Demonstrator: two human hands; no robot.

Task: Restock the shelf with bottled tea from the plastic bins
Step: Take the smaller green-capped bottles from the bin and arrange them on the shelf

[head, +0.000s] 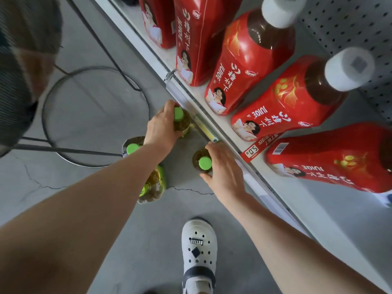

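Green caps mark four tea bottles low on the floor, in front of the shelf (212, 111). The left hand (161, 128) curls its fingers around the shoulder of one bottle (182, 122), just beside the shelf edge. The right hand (222, 166) wraps around a second bottle (203, 161); its fingers lie behind the bottle and are hidden, the thumb shows at the near side. A third bottle (132, 147) is half covered by the left forearm, and a fourth bottle (153, 185) under the arm looks tilted, its label hard to read. No plastic bin can be made out.

On the white shelf stand red juice bottles (250, 66) with white caps, some cut off by the frame edge, and a red price tag (252, 150) hangs at the edge. Behind them is a perforated back panel (347, 24). The floor (84, 187) is grey concrete with a thin crack. A round metal ring on thin legs (95, 117) stands at the left, and a blurred dark shape fills the upper left corner. One white clog (198, 249) shows below.
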